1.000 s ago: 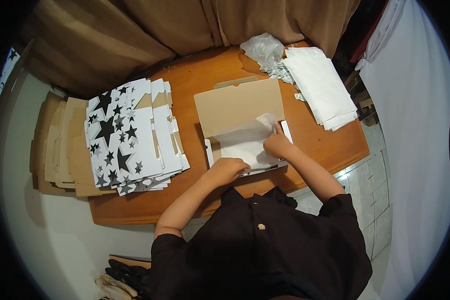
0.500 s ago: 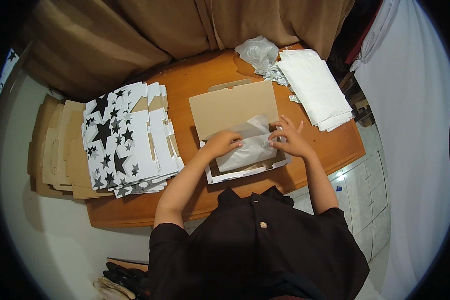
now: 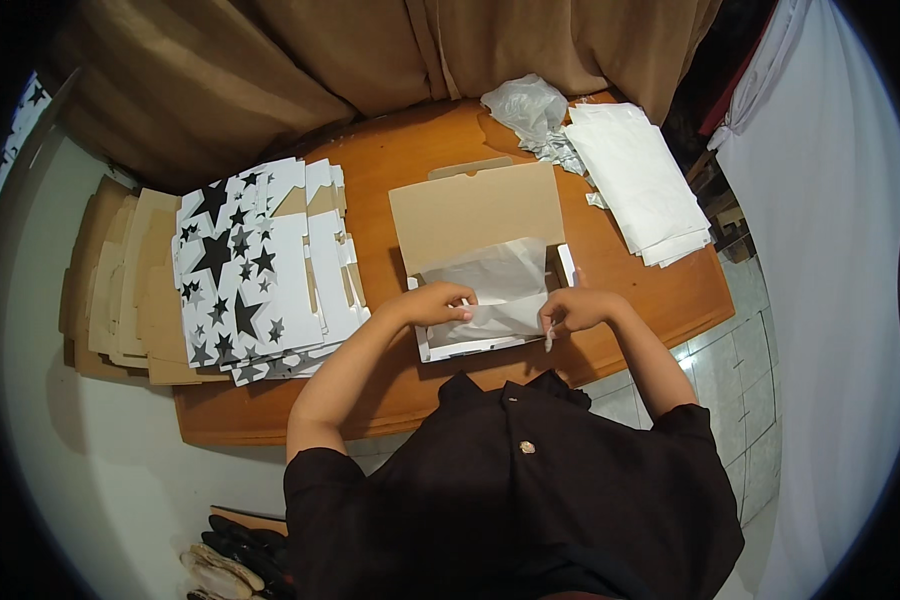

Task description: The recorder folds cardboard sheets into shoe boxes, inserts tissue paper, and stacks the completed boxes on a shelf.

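Observation:
An open white cardboard box [image 3: 562,262] with a brown lid flap [image 3: 475,215] raised behind it sits on the wooden table [image 3: 410,150] in front of me. A sheet of white tissue paper [image 3: 495,285] lies across the box. My left hand [image 3: 438,302] pinches the paper's near left edge at the box's left side. My right hand [image 3: 573,308] grips the paper's near right corner at the box's right side. Both hands are closed on the sheet.
A stack of flat white box blanks printed with black stars [image 3: 255,265] lies on the left, over plain brown cardboard sheets [image 3: 120,285]. A pile of white tissue sheets [image 3: 640,180] and crumpled clear plastic [image 3: 525,105] sit at the far right. Brown curtain [image 3: 270,70] hangs behind.
My hands moved apart and toward me, from the middle of the box to its two near corners, drawing the tissue paper flatter across it.

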`<state>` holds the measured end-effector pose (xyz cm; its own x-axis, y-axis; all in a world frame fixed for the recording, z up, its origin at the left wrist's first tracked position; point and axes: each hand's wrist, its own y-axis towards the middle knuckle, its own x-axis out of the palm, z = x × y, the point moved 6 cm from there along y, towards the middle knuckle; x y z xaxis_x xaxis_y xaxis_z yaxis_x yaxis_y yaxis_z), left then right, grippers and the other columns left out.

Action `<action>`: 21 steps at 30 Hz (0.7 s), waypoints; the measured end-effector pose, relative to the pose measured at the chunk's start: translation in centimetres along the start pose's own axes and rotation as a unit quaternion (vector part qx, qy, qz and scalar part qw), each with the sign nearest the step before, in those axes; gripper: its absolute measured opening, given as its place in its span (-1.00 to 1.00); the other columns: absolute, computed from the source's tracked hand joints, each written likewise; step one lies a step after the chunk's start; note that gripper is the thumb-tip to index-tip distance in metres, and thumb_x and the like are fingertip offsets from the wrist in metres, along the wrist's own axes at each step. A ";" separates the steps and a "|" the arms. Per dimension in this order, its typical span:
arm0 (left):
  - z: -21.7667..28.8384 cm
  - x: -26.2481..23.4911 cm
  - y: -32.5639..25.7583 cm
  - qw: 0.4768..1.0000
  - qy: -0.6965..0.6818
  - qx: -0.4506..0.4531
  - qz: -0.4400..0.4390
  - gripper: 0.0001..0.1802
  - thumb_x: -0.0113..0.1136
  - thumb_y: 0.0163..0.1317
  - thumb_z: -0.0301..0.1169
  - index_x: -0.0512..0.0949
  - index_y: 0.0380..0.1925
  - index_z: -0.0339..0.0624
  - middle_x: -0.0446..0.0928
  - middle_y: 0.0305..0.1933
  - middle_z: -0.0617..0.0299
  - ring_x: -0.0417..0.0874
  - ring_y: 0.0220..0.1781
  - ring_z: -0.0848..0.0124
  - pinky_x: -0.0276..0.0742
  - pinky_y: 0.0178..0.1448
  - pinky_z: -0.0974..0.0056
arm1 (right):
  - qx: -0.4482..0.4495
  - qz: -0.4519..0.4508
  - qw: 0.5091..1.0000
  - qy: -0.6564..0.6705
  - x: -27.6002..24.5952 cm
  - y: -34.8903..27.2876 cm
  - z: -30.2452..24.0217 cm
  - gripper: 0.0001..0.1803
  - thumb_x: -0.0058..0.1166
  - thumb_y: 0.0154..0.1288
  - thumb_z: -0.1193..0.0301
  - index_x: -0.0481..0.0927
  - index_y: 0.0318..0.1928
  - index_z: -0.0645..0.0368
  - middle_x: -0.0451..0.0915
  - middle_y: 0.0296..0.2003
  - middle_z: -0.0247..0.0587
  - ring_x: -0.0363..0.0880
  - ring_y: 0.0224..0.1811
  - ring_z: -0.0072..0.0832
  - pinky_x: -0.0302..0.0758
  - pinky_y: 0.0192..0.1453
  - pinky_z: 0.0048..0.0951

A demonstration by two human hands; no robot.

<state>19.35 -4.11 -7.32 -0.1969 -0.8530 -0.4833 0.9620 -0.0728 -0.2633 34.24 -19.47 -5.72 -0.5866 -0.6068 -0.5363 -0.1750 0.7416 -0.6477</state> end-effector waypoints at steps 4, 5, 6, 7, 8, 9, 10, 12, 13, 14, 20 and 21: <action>-0.3 -0.3 -0.7 0.998 -0.033 -0.002 0.050 -0.74 0.17 0.20 -0.32 0.51 -0.14 -0.17 0.57 -0.30 0.17 0.53 -0.22 0.36 0.42 -0.09 0.25 | -0.074 0.111 0.991 0.035 -2.5 -1.8 0.3 -0.93 0.16 0.12 0.33 0.61 -0.34 -0.07 0.61 -0.17 -0.44 0.51 -0.05 -0.52 -0.25 0.29 0.20; 0.5 -0.2 -0.3 1.000 -0.016 -0.005 0.022 -0.72 0.17 0.21 -0.31 0.51 -0.12 -0.18 0.57 -0.26 0.16 0.53 -0.19 0.37 0.43 -0.06 0.26 | -0.105 0.197 0.971 0.086 -4.1 -2.6 0.4 -0.92 0.12 0.16 0.35 0.57 -0.29 -0.08 0.60 -0.16 -0.41 0.54 -0.09 -0.50 -0.13 0.32 0.10; 1.0 -0.1 0.0 1.000 0.000 -0.007 -0.007 -0.71 0.17 0.23 -0.29 0.51 -0.11 -0.19 0.57 -0.22 0.16 0.53 -0.16 0.38 0.44 -0.04 0.26 | -0.104 0.197 0.971 0.087 -4.8 -2.2 1.0 -0.92 0.12 0.16 0.35 0.57 -0.29 -0.08 0.60 -0.16 -0.41 0.54 -0.09 -0.50 -0.13 0.32 0.10; 1.1 0.0 0.2 1.000 -0.001 -0.007 -0.008 -0.71 0.17 0.23 -0.29 0.51 -0.11 -0.19 0.57 -0.22 0.16 0.53 -0.16 0.38 0.44 -0.04 0.26 | -0.184 0.244 0.915 0.264 -6.3 -1.9 1.5 -0.89 0.07 0.20 0.36 0.52 -0.23 -0.08 0.60 -0.16 -0.36 0.55 -0.11 -0.48 0.03 0.27 -0.09; 1.7 0.4 0.4 1.000 0.015 0.020 -0.014 -0.73 0.17 0.23 -0.30 0.52 -0.13 -0.19 0.58 -0.21 0.16 0.55 -0.15 0.37 0.45 -0.04 0.25 | -0.256 0.283 0.819 0.429 -7.3 -1.9 2.4 -0.86 0.02 0.24 0.36 0.47 -0.17 -0.07 0.59 -0.15 -0.31 0.56 -0.13 -0.47 0.19 0.23 -0.28; 2.3 0.8 0.4 0.998 0.031 0.047 -0.021 -0.74 0.16 0.23 -0.30 0.53 -0.15 -0.19 0.59 -0.20 0.16 0.56 -0.15 0.35 0.46 -0.03 0.24 | -0.255 0.285 0.818 0.430 -7.0 -1.0 2.8 -0.86 0.02 0.24 0.36 0.47 -0.17 -0.07 0.59 -0.15 -0.31 0.56 -0.13 -0.47 0.19 0.23 -0.28; 2.6 1.2 0.4 0.998 0.032 0.047 -0.024 -0.74 0.16 0.23 -0.30 0.53 -0.15 -0.19 0.59 -0.20 0.16 0.56 -0.15 0.35 0.46 -0.03 0.24 | -0.235 0.221 0.845 0.427 -5.9 0.6 2.5 -0.83 -0.01 0.26 0.36 0.44 -0.13 -0.05 0.59 -0.15 -0.27 0.53 -0.08 -0.49 0.25 0.16 -0.40; 3.0 2.0 0.1 0.997 0.023 0.053 -0.043 -0.76 0.16 0.23 -0.31 0.54 -0.16 -0.18 0.62 -0.21 0.16 0.60 -0.16 0.32 0.48 -0.06 0.23 | -0.215 0.154 0.867 0.422 -5.1 2.2 0.6 -0.80 -0.04 0.27 0.36 0.41 -0.09 -0.02 0.58 -0.15 -0.23 0.50 -0.03 -0.51 0.31 0.08 -0.53; 3.0 2.3 0.1 0.997 0.012 0.054 -0.045 -0.76 0.15 0.23 -0.31 0.54 -0.16 -0.17 0.63 -0.24 0.15 0.62 -0.17 0.29 0.48 -0.10 0.22 | -0.094 0.045 0.929 0.356 -3.2 3.0 -0.2 -0.80 -0.05 0.27 0.35 0.41 -0.09 0.02 0.57 -0.14 -0.24 0.51 -0.07 -0.51 0.33 0.04 -0.52; 3.3 2.3 0.1 0.997 0.012 0.052 -0.046 -0.76 0.15 0.23 -0.31 0.54 -0.16 -0.17 0.63 -0.24 0.15 0.62 -0.17 0.29 0.48 -0.10 0.22 | 0.030 -0.066 0.958 0.279 -1.2 3.1 -0.2 -0.79 -0.05 0.26 0.35 0.41 -0.09 0.05 0.56 -0.14 -0.24 0.51 -0.12 -0.51 0.35 0.00 -0.52; 3.1 1.7 1.1 0.995 0.079 0.050 -0.025 -0.76 0.11 0.25 -0.30 0.54 -0.17 -0.18 0.61 -0.26 0.10 0.61 -0.21 0.24 0.46 -0.11 0.22 | -0.037 -0.037 0.988 0.144 1.7 7.3 2.6 -0.69 -0.05 0.18 0.35 0.43 -0.03 0.02 0.54 -0.31 -0.36 0.48 -0.25 -0.51 0.36 -0.18 -0.51; 2.3 1.7 1.5 0.996 0.074 0.056 -0.014 -0.76 0.10 0.25 -0.29 0.54 -0.16 -0.17 0.61 -0.26 0.09 0.60 -0.22 0.23 0.46 -0.11 0.21 | -0.064 -0.082 0.979 0.178 2.3 7.1 1.7 -0.72 -0.03 0.17 0.34 0.46 -0.08 0.05 0.51 -0.34 -0.36 0.44 -0.27 -0.52 0.36 -0.22 -0.52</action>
<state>20.85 -6.84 -6.62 -0.2408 -0.7648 -0.5976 0.9694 -0.1591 -0.1870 33.04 -16.09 -12.43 -0.7767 -0.5990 -0.1947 -0.3729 0.6865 -0.6242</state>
